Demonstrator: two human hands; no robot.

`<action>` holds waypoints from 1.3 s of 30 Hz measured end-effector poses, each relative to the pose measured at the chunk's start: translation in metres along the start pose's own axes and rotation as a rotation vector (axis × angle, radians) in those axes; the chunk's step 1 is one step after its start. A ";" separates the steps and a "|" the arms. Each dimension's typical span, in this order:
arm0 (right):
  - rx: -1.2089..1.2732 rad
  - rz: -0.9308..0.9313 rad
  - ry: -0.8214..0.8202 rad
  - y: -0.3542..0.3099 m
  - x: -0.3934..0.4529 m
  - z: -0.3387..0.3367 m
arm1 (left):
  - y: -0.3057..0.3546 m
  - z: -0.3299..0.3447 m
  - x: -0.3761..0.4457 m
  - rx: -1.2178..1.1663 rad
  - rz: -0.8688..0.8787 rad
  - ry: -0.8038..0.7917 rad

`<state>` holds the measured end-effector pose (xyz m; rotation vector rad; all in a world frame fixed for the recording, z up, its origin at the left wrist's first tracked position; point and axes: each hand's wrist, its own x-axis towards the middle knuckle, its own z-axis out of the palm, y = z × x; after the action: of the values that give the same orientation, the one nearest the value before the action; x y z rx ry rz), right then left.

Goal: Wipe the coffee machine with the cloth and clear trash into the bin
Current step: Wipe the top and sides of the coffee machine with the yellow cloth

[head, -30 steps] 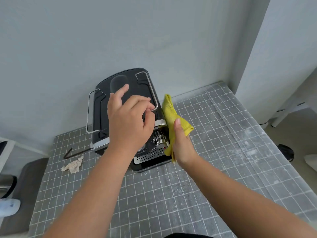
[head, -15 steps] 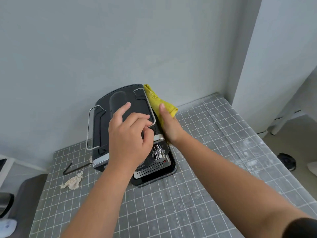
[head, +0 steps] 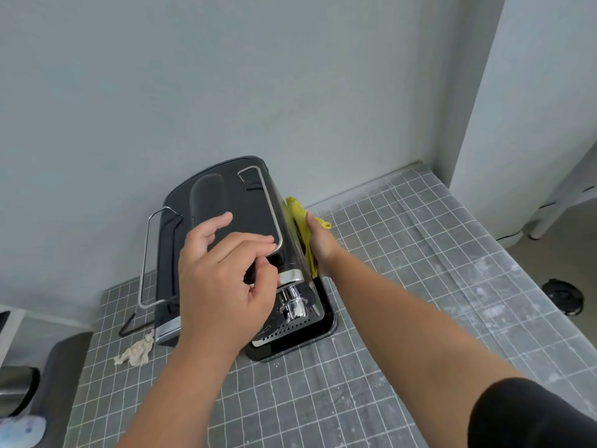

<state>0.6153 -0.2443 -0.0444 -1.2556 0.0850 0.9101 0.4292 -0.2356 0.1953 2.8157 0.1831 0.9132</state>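
Observation:
The black coffee machine (head: 245, 202) with chrome rails stands on the grey gridded mat near the wall. My left hand (head: 223, 279) rests on its top front, fingers curled over the right chrome rail, steadying it. Pressed flat against the machine's right side is the yellow cloth (head: 298, 221), held there by my right hand (head: 318, 244). A crumpled beige scrap of trash (head: 134, 352) lies on the mat left of the machine's front corner. A shiny metal bin (head: 16, 388) shows at the lower left edge, off the table.
A black hex key (head: 127, 328) lies beside the machine's left base. The gridded mat (head: 403, 286) runs right to the wall corner and table edge. A dark round object (head: 563, 295) sits on the floor at the right.
My right hand has slid the yellow cloth along the machine's right side, from the front corner toward the back, then slightly down. My left hand has stayed on top of the machine.

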 end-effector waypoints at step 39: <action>-0.262 -0.495 -0.019 -0.097 -0.318 -0.006 | 0.010 -0.020 -0.007 -0.218 0.061 -0.070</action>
<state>0.4692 -0.4240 0.1942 -1.4239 -0.3576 0.5116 0.4129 -0.2436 0.2091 2.6578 -0.0118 0.7932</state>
